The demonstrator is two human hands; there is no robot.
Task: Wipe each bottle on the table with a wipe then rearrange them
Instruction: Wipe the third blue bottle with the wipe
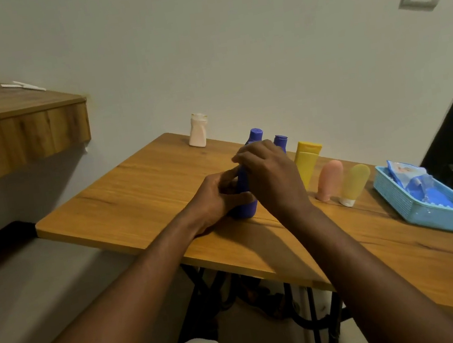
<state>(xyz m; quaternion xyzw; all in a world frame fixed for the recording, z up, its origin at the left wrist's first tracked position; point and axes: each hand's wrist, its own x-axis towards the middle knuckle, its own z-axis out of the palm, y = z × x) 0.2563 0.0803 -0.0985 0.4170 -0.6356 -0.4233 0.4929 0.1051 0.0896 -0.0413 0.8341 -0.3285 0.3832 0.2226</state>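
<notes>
No readable text; packet (pixel 409 173) print in basket (pixel 438 217) perhaps lettering, too blurred.

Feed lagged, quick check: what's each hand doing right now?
Left hand: grips the purple bottle low down.
Right hand: grips its upper body.

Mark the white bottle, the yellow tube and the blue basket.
white bottle (pixel 197 133), head view, body.
yellow tube (pixel 308 163), head view, body.
blue basket (pixel 438 217), head view, outer wall.

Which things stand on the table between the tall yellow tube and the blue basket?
Two small bottles, seen in the head view: a pink bottle and a pale yellow bottle, both upright.
</notes>
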